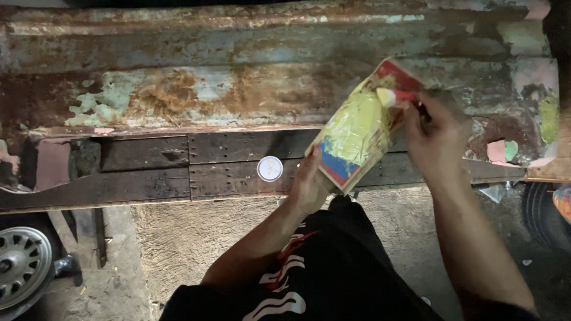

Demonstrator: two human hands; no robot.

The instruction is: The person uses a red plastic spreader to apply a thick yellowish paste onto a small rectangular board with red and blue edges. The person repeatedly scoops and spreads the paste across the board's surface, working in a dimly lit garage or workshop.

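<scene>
Flat board point(357, 134) smeared with yellow-green putty sits between my two hands, held up in front of the rusty panel point(196, 89). Its long axis runs from near-left to far-right, tilted. Left hand point(309, 184) grips the near lower corner from below, thumb on the blue edge, fingers wrapped behind and hidden. Right hand point(437, 139) is at the far upper end, fingers closed around a small tube point(395, 97), nozzle touching the red top corner of the board. So right hand is on the working end, left just props it. A putty blob covers the middle of the board. Beyond it: the panel with peeling paint and rust, dark riveted rail point(178, 163) below. A round white lid point(269, 168) rests on that rail, just left of my left hand. Wheel point(24, 264) near-left on the floor, well apart. Nothing sits between the hands and the board.
</scene>
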